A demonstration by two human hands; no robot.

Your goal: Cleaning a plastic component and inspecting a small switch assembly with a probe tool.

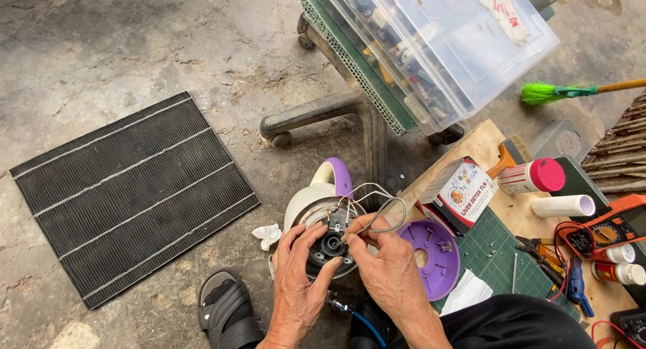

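Two hands worked on an upturned white-and-purple kettle (pixel 321 208) over the concrete floor (pixel 134 46): left hand (pixel 298 282) gripped its base rim; right hand (pixel 389 268) pinched a grey wire (pixel 390 214) just above the black connector (pixel 332 244).

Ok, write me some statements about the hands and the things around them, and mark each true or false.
1. Both hands, left hand and right hand, work at the underside of the white and purple electric kettle. True.
2. The round purple plastic base cover is fitted on the kettle. False: it lies apart on the green cutting mat.
3. The right hand pinches thin wires. True.
4. The black ribbed filter panel leans on a wall. False: it lies flat on the concrete.
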